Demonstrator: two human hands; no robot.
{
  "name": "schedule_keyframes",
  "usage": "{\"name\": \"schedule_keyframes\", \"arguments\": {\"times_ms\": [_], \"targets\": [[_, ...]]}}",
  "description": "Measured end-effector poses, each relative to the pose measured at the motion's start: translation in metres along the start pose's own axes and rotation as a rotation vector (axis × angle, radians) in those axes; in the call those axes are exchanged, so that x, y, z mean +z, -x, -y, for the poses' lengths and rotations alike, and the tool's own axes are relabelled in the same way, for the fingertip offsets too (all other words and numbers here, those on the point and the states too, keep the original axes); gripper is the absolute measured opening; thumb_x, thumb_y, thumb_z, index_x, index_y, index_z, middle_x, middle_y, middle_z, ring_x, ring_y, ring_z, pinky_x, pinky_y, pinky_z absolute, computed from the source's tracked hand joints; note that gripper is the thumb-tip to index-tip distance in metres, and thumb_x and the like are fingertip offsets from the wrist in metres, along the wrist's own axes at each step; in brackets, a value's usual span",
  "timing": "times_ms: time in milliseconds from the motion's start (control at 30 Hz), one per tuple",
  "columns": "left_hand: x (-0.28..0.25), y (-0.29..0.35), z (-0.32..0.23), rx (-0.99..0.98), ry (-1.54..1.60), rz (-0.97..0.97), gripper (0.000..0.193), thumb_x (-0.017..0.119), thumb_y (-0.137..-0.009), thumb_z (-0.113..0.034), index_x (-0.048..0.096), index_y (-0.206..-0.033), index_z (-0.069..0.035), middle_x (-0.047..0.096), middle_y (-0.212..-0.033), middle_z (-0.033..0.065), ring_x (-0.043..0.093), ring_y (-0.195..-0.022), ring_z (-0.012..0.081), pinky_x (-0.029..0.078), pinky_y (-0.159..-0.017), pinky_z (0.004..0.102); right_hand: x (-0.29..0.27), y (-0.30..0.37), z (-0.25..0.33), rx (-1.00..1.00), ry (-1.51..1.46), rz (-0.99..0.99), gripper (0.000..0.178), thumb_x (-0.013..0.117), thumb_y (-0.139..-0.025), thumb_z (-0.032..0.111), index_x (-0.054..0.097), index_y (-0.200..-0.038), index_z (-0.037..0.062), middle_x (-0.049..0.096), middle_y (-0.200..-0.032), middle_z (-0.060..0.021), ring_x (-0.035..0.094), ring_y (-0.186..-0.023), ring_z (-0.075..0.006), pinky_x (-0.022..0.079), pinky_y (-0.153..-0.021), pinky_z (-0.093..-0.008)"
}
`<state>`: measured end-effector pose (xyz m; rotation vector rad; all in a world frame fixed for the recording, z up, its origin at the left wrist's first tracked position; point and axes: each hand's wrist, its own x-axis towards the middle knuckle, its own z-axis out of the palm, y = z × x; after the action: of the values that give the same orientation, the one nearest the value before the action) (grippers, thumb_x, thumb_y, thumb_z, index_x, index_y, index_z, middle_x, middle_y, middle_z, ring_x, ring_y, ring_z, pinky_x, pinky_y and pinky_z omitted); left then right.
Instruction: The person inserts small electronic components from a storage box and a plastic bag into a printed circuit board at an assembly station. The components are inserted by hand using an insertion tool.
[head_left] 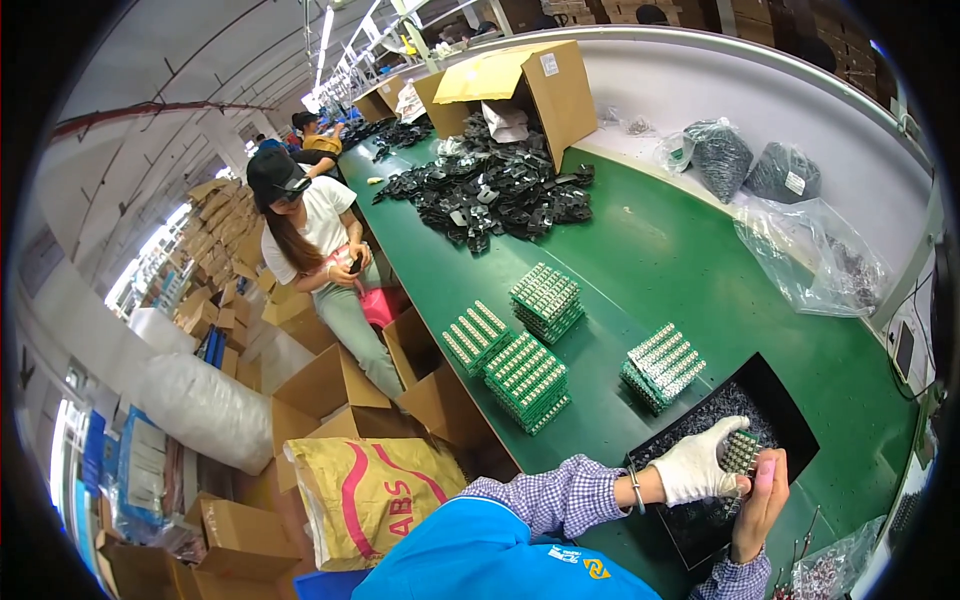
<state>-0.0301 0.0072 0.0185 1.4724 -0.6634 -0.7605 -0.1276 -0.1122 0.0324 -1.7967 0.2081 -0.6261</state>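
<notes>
Over a black tray (797,428), both my hands hold a small green circuit board panel (740,452) with rows of pale metal parts. My left hand (695,466), in a white glove, grips its left side between thumb and fingers. My bare right hand (763,508) pinches the right edge with the fingertips. Beneath, the tray is scattered with many tiny glittering bits, too small to name. Nearest to the tray stands a stack of like green panels (662,367). Further left are more stacks of panels (527,380), (545,302) and a lower pile (477,336).
Black plastic parts (480,190) lie heaped before an open carton (565,95) on the green table (640,240). Bags of small parts (720,160) rest along the right wall. A seated co-worker (318,235) handles a dark part across the left edge. Cartons (330,385) and a yellow sack (370,495) stand left.
</notes>
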Motion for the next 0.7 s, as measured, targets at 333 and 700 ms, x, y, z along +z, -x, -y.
{"name": "schedule_keyframes", "arguments": {"times_ms": [333,700], "targets": [[0.000,-0.008,0.020,0.040,0.046,-0.015,0.107,0.085,-0.062,-0.055,0.032,-0.141,-0.006,0.054,-0.116,0.0158,0.055,-0.095,0.0239,0.047,-0.086,0.0338,0.002,0.003,-0.001,0.023,0.015,0.013,0.022,0.038,-0.095,0.015,0.049,-0.080,0.0025,0.047,-0.080,-0.0068,0.041,-0.072,-0.0161,0.034,-0.067,-0.0276],[0.000,-0.003,0.010,0.168,0.018,-0.123,0.106,0.088,-0.061,-0.044,0.030,-0.143,-0.008,0.054,-0.108,0.0119,0.053,-0.089,0.0184,0.047,-0.080,0.0311,0.005,0.002,0.003,-0.072,0.013,0.081,0.020,0.042,-0.092,0.014,0.048,-0.077,0.0021,0.045,-0.075,-0.0060,0.039,-0.067,-0.0163,0.034,-0.064,-0.0279]]}}
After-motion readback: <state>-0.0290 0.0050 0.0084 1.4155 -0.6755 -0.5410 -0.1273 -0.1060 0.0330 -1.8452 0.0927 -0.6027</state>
